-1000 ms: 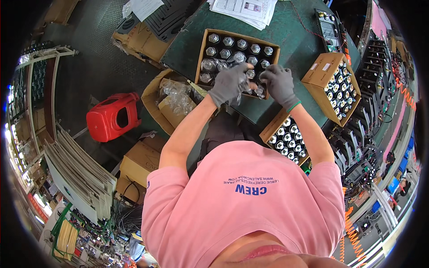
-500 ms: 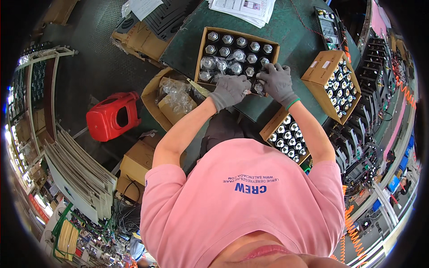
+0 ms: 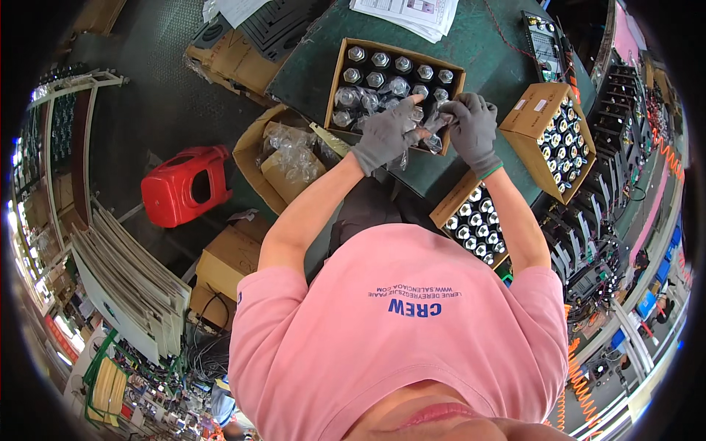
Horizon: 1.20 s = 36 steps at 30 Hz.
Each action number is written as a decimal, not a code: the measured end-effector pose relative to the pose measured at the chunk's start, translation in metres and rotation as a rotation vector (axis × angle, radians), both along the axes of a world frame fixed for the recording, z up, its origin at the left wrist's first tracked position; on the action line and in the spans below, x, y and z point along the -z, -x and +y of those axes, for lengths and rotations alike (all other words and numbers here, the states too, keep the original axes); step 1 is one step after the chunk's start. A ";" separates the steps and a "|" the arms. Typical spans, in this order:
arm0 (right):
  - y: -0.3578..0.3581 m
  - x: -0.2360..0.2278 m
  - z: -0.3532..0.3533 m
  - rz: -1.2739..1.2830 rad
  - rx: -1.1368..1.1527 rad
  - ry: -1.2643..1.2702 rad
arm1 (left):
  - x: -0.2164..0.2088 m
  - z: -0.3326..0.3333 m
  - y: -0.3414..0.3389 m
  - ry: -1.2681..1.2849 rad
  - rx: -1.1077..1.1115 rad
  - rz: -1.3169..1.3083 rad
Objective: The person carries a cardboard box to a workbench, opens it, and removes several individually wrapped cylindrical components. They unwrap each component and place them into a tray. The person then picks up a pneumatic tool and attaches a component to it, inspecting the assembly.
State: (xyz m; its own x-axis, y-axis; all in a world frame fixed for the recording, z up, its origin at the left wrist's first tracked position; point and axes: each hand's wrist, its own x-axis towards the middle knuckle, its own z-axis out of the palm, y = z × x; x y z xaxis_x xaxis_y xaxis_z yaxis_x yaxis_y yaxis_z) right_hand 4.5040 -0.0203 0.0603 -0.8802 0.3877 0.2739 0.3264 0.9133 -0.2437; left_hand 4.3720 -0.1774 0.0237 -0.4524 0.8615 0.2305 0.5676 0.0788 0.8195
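My left hand, in a grey glove with bare thumb and forefinger tips, reaches over the near side of an open carton. Its thumb and forefinger are apart; a crumpled clear plastic bag hangs below the palm, apparently held by the other, hidden fingers. My right hand, gloved too, is closed at the carton's near right corner, pinching clear plastic wrap. Under this wrap is a metal-topped cylindrical part. Rows of dark cylinders with silver hex tops fill the carton, several covered in plastic.
Two more cartons of silver-topped parts stand right, one tilted on the green table, another lower. A box of crumpled plastic sits left, near a red stool. Papers and a circuit board lie at the back.
Both hands have risen slightly and moved right. My left forefinger has stretched out over the carton. The plastic wrap is drawn up between the hands, and a bag now shows below my left palm.
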 end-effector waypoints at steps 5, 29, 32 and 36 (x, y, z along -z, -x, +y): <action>0.008 -0.026 -0.014 0.127 -0.082 0.165 | -0.014 0.014 0.003 -0.007 0.156 -0.002; -0.024 -0.012 -0.023 0.233 0.168 0.740 | 0.048 -0.179 -0.092 0.385 0.396 -1.173; -0.007 -0.036 -0.024 0.073 0.072 0.750 | 0.071 -0.187 -0.094 0.340 0.512 -0.700; 0.012 -0.015 -0.039 -0.397 -0.023 0.635 | 0.056 -0.175 -0.099 0.309 0.403 -1.074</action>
